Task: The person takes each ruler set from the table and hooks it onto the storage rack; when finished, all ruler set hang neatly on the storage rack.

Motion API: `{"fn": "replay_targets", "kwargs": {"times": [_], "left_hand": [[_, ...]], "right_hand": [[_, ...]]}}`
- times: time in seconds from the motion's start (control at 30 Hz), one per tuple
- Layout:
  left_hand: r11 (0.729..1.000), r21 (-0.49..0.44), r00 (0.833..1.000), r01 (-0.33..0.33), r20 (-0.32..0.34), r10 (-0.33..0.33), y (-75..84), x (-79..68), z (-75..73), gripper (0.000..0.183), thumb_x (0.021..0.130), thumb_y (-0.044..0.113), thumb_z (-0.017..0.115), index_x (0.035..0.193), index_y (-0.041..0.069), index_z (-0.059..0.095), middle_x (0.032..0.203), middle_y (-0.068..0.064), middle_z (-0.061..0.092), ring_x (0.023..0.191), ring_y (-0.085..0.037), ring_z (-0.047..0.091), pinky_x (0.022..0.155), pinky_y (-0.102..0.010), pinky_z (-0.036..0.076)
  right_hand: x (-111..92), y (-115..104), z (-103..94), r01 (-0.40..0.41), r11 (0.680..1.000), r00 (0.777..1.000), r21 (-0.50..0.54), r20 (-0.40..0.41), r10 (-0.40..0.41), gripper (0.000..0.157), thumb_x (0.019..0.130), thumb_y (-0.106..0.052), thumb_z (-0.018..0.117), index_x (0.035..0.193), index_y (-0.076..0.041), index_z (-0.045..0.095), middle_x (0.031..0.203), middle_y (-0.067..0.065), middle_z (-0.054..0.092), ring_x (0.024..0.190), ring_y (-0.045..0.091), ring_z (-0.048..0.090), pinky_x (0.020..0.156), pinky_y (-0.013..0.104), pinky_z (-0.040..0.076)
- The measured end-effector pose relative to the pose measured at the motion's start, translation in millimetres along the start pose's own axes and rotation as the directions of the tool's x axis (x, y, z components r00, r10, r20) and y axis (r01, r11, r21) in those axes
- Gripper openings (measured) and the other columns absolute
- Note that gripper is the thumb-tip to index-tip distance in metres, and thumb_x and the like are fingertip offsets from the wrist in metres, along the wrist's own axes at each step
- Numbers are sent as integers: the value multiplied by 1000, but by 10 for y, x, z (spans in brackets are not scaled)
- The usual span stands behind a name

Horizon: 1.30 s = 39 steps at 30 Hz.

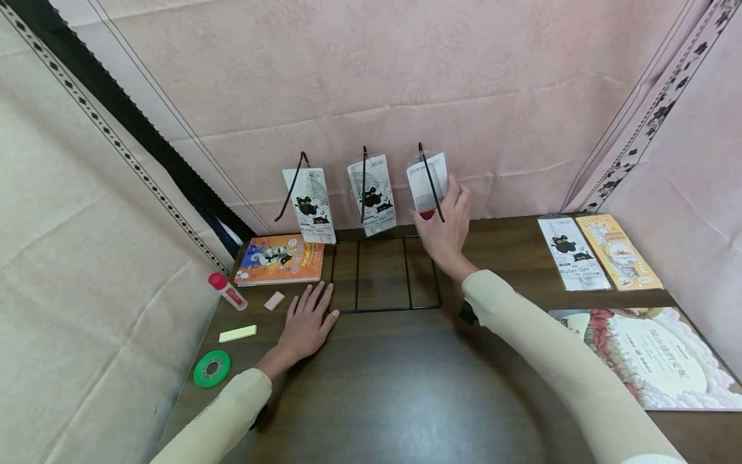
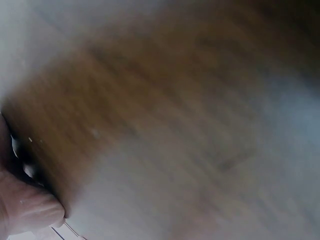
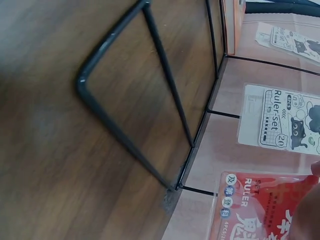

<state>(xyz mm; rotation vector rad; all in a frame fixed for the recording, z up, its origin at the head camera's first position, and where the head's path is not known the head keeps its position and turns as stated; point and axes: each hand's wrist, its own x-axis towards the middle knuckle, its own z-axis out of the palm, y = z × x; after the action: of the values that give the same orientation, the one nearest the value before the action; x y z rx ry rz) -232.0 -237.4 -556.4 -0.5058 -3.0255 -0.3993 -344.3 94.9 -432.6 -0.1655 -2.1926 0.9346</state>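
Note:
My right hand [image 1: 449, 229] pinches the lower part of the rightmost ruler set packet [image 1: 416, 183], thumb on one side and fingers on the other. That packet hangs at a black hook; its face shows red lettered print in the right wrist view, where a fingertip [image 3: 307, 215] overlaps it. Two more ruler set packets, with black cats, hang at the middle [image 1: 379, 187] and left [image 1: 313, 196] hooks. Palm down, my left hand [image 1: 305, 325] rests on the table beside the wire rack's base [image 1: 388, 310], fingers straight and spread. The left wrist view is mostly blurred.
Left on the table lie an orange book [image 1: 278, 267], a glue stick [image 1: 228, 292], a pink eraser [image 1: 274, 301], a pale yellow strip [image 1: 237, 334] and a green tape roll [image 1: 212, 369]. Right lie a ruler set packet [image 1: 570, 254], a yellow packet [image 1: 620, 251] and a floral mat [image 1: 661, 361].

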Motion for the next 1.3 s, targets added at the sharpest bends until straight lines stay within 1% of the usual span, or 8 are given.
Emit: {"fn": "replay_targets", "kwargs": {"times": [0.13, 0.27, 0.5, 0.73, 0.83, 0.97, 1.1, 1.3], "left_hand": [[1000, 2, 1000, 1, 0, -1, 10, 1, -11, 65, 101, 56, 29, 156, 28, 13, 164, -1, 12, 152, -31, 8, 116, -63, 9], [1000, 8, 1000, 9, 5, -9, 16, -1, -13, 64, 100, 57, 28, 156, 29, 12, 164, 0, 11, 152, -29, 7, 116, -61, 9], [1000, -14, 1000, -1, 7, 1, -2, 8, 9, 64, 100, 58, 29, 156, 30, 13, 164, -1, 11, 152, -31, 7, 116, -63, 8], [1000, -23, 1000, -10, -17, 9, 9, -10, -3, 64, 100, 56, 30, 156, 28, 15, 163, -3, 13, 151, -32, 9, 116, -63, 8], [999, -32, 999, -14, -38, 13, 42, -21, -43, 63, 101, 52, 36, 155, 24, 21, 162, -6, 18, 150, -35, 13, 114, -64, 11], [999, -36, 999, -17, -45, 15, 90, -33, -88, 62, 101, 47, 42, 155, 21, 24, 161, -9, 21, 149, -37, 16, 113, -66, 12], [1000, -24, 999, -11, -46, 10, 111, -39, -102, 62, 101, 45, 43, 154, 21, 24, 161, -9, 22, 149, -37, 18, 113, -65, 14], [1000, -4, 999, -4, -36, 4, 122, -38, -119, 62, 101, 46, 41, 155, 22, 23, 161, -7, 21, 149, -35, 16, 114, -64, 14]], "right_hand": [[34, -41, 68, -22, 999, 1000, -30, -15, 21, 106, 65, -52, 83, 149, -24, 25, 140, 5, 34, 119, 26, 45, 83, 47, 48], [57, -85, 128, -56, 998, 998, -19, -23, 56, 107, 63, -49, 86, 148, -25, 25, 139, 6, 34, 118, 27, 45, 82, 48, 48], [98, -145, 159, -106, 994, 994, -6, -32, 106, 106, 65, -48, 84, 148, -25, 23, 139, 6, 34, 120, 26, 44, 86, 46, 47], [101, -176, 192, -90, 996, 995, -1, -42, 90, 106, 64, -51, 85, 147, -24, 24, 133, 7, 35, 113, 26, 44, 86, 44, 45], [102, -184, 223, -86, 996, 996, -1, -38, 86, 107, 65, -54, 83, 148, -23, 22, 135, 8, 34, 113, 26, 43, 87, 43, 45], [103, -183, 258, -82, 997, 996, -1, -41, 82, 108, 65, -56, 82, 149, -21, 22, 136, 8, 33, 114, 26, 43, 89, 42, 44], [100, -185, 277, -83, 997, 995, 1, -53, 83, 111, 63, -55, 83, 149, -20, 23, 136, 8, 33, 114, 26, 43, 87, 42, 45], [105, -182, 292, -82, 997, 996, -13, -44, 81, 114, 62, -56, 83, 150, -20, 20, 135, 9, 32, 115, 26, 42, 89, 43, 46]]}}
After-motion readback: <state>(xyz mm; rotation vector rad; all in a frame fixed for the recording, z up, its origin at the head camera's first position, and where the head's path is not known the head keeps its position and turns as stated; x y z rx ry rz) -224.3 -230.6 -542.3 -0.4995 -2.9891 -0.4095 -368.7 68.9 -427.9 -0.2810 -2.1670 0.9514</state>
